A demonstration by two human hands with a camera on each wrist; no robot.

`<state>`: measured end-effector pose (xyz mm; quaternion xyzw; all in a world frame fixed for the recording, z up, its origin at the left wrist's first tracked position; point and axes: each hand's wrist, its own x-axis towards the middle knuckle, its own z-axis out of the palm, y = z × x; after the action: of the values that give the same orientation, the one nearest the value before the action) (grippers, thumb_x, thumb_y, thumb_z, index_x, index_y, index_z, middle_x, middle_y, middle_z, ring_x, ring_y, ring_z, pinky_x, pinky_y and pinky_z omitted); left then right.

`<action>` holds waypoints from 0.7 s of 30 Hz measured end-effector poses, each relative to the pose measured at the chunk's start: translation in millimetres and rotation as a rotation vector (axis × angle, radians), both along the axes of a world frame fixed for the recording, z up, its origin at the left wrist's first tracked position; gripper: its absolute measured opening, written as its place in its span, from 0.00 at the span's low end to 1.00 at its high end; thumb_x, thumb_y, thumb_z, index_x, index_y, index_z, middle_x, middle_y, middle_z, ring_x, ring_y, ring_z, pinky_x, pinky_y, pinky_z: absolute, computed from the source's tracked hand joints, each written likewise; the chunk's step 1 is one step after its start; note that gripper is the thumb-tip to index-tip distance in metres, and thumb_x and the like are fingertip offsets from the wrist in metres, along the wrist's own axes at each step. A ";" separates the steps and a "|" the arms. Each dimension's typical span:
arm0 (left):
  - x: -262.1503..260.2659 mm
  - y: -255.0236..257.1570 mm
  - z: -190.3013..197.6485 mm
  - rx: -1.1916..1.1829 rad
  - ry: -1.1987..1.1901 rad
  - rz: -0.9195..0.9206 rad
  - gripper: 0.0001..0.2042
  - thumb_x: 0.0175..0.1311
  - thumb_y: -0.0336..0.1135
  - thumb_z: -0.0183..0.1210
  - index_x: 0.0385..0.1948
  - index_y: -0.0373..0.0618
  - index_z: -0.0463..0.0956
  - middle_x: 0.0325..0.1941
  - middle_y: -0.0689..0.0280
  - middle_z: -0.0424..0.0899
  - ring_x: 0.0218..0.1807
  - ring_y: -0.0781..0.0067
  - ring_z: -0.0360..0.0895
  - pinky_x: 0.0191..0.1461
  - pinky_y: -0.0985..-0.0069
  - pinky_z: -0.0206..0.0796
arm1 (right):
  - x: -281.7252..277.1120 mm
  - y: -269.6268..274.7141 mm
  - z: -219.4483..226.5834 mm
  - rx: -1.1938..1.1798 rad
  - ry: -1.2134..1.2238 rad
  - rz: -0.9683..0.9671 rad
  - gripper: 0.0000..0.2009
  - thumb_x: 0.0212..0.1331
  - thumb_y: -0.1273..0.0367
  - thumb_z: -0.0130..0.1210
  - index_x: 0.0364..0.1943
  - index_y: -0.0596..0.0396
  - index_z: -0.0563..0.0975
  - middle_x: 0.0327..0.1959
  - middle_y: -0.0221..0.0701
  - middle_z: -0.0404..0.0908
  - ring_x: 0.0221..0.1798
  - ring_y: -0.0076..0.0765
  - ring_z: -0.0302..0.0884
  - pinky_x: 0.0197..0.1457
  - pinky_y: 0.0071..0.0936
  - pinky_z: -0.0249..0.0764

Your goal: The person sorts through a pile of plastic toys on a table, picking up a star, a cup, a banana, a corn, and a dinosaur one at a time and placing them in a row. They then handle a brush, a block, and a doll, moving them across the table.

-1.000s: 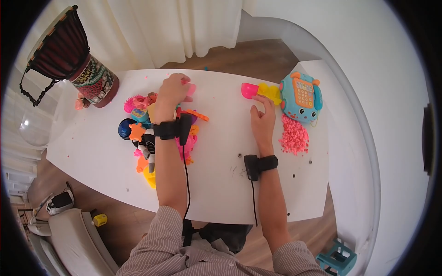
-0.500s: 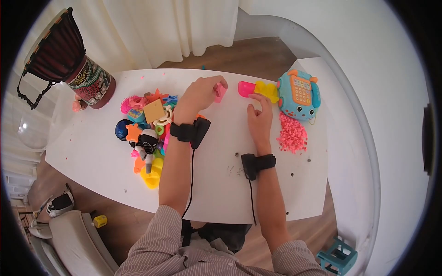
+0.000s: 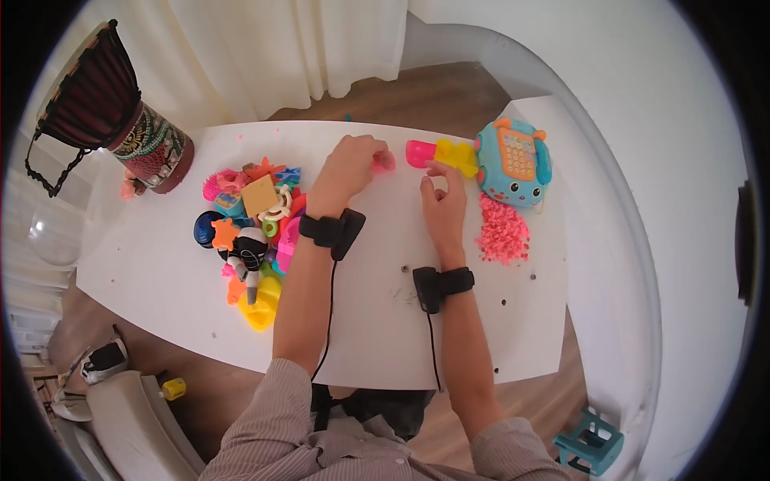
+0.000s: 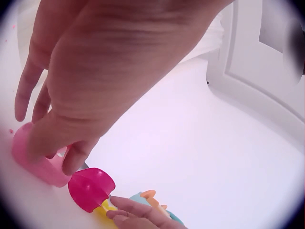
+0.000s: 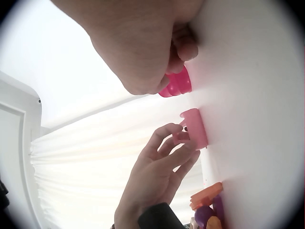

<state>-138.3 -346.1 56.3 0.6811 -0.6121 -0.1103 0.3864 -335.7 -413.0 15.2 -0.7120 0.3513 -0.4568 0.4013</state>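
Note:
My left hand (image 3: 350,170) pinches a light pink plastic piece (image 5: 196,129) between thumb and fingers, low over the white table beyond the toy pile. In the left wrist view that piece (image 4: 38,157) is partly covered by the thumb. My right hand (image 3: 443,200) is beside a bright pink scoop-shaped toy (image 3: 419,153) and a yellow lobed toy (image 3: 457,158). Its fingers are loosely bent, with a gap between thumb and index finger. The fingertips overlap the near edge of the yellow toy. The left wrist view shows the scoop-shaped toy (image 4: 91,189) between the two hands.
A blue toy telephone (image 3: 513,164) stands at the right, with a heap of pink bits (image 3: 504,232) before it. Left of my left arm lies a mixed toy pile, including a tan block (image 3: 259,197) and a yellow toy (image 3: 261,305). A drum (image 3: 154,148) stands at the far left.
My left hand has moved right, away from over the toy pile, carrying the pink piece, and is now lower toward the table. The right hand has stayed by the scoop-shaped and yellow toys.

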 end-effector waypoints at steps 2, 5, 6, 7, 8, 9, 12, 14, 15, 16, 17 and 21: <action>-1.3 -2.1 -0.2 -0.018 -0.026 0.021 0.11 0.54 0.15 0.58 0.31 0.42 0.85 0.38 0.57 0.87 0.47 0.52 0.84 0.51 0.61 0.77 | -0.5 0.5 1.1 0.007 -0.004 0.000 0.13 0.65 0.76 0.58 0.52 0.52 0.82 0.46 0.29 0.79 0.40 0.24 0.75 0.35 0.21 0.68; -1.3 -5.1 -3.7 -0.057 -0.039 0.056 0.12 0.53 0.14 0.57 0.30 0.42 0.86 0.41 0.56 0.86 0.51 0.49 0.82 0.54 0.58 0.76 | -0.9 0.4 1.1 0.032 0.010 0.019 0.13 0.66 0.77 0.57 0.53 0.53 0.82 0.47 0.29 0.80 0.43 0.22 0.76 0.35 0.19 0.69; -2.7 -6.9 -6.1 -0.083 -0.019 0.064 0.12 0.52 0.13 0.57 0.30 0.42 0.86 0.43 0.55 0.85 0.53 0.48 0.81 0.56 0.57 0.75 | -1.9 0.1 0.7 0.047 0.034 0.031 0.13 0.68 0.77 0.56 0.55 0.55 0.81 0.48 0.30 0.80 0.46 0.20 0.77 0.35 0.17 0.70; -4.0 -8.4 -9.2 -0.082 -0.017 0.064 0.12 0.52 0.13 0.57 0.30 0.42 0.86 0.43 0.55 0.85 0.53 0.48 0.81 0.56 0.57 0.75 | -1.3 0.2 0.2 0.048 0.035 0.031 0.13 0.68 0.77 0.56 0.55 0.55 0.81 0.48 0.30 0.80 0.46 0.20 0.77 0.35 0.17 0.70; -5.6 -9.8 -12.7 -0.125 0.018 0.072 0.13 0.52 0.13 0.56 0.30 0.42 0.86 0.44 0.55 0.85 0.53 0.46 0.81 0.58 0.57 0.75 | -0.5 0.2 -0.4 0.028 0.018 0.019 0.13 0.66 0.77 0.57 0.54 0.54 0.81 0.46 0.29 0.80 0.41 0.21 0.75 0.35 0.19 0.68; -7.4 -11.4 -16.1 -0.167 0.054 0.081 0.13 0.52 0.12 0.56 0.30 0.41 0.87 0.46 0.55 0.86 0.53 0.45 0.81 0.60 0.57 0.74 | 0.1 -0.1 -0.9 0.008 0.001 0.008 0.13 0.65 0.77 0.58 0.52 0.53 0.82 0.43 0.28 0.80 0.36 0.22 0.73 0.34 0.21 0.67; -8.4 -21.4 -30.7 -0.231 0.060 0.040 0.15 0.51 0.11 0.56 0.32 0.41 0.88 0.50 0.55 0.86 0.53 0.45 0.81 0.61 0.57 0.74 | 0.5 -0.8 -4.3 0.036 -0.017 0.013 0.14 0.65 0.77 0.58 0.53 0.53 0.81 0.43 0.27 0.81 0.35 0.22 0.73 0.34 0.21 0.67; -13.7 -19.8 -26.6 -0.227 0.011 0.054 0.16 0.51 0.11 0.56 0.33 0.41 0.88 0.52 0.54 0.86 0.53 0.45 0.81 0.61 0.56 0.74 | 0.6 0.1 -3.3 0.050 -0.016 0.012 0.14 0.65 0.77 0.58 0.53 0.53 0.81 0.43 0.27 0.81 0.34 0.22 0.73 0.34 0.21 0.67; -15.6 -19.0 -24.1 -0.226 -0.040 0.067 0.16 0.51 0.11 0.56 0.33 0.41 0.89 0.53 0.54 0.86 0.54 0.45 0.81 0.61 0.56 0.74 | 0.3 0.2 -2.7 0.062 -0.018 0.010 0.14 0.65 0.77 0.58 0.53 0.53 0.81 0.43 0.27 0.82 0.34 0.22 0.73 0.34 0.22 0.67; -15.8 -19.4 -23.9 -0.225 -0.039 0.067 0.16 0.51 0.11 0.56 0.33 0.41 0.89 0.53 0.54 0.86 0.54 0.45 0.81 0.61 0.56 0.74 | 0.0 0.4 -1.9 0.062 -0.016 0.010 0.14 0.65 0.77 0.58 0.53 0.53 0.81 0.43 0.27 0.82 0.34 0.22 0.73 0.34 0.22 0.67; -15.7 -20.2 -23.4 -0.222 -0.025 0.073 0.16 0.51 0.11 0.56 0.33 0.41 0.88 0.52 0.54 0.86 0.54 0.45 0.81 0.61 0.56 0.74 | -0.2 0.7 -1.0 0.062 -0.009 0.011 0.14 0.65 0.77 0.58 0.53 0.53 0.81 0.43 0.27 0.82 0.34 0.22 0.73 0.34 0.22 0.67; -15.8 -19.2 -18.3 -0.188 0.044 0.066 0.18 0.53 0.11 0.52 0.38 0.41 0.87 0.52 0.52 0.85 0.62 0.47 0.80 0.62 0.60 0.75 | -0.2 0.1 -1.8 0.056 -0.008 0.011 0.14 0.65 0.78 0.58 0.54 0.53 0.81 0.43 0.27 0.82 0.34 0.22 0.73 0.34 0.22 0.67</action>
<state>-154.1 -365.3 37.9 0.6588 -0.5884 -0.0547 0.4655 -336.0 -412.9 13.4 -0.7005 0.3582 -0.4475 0.4251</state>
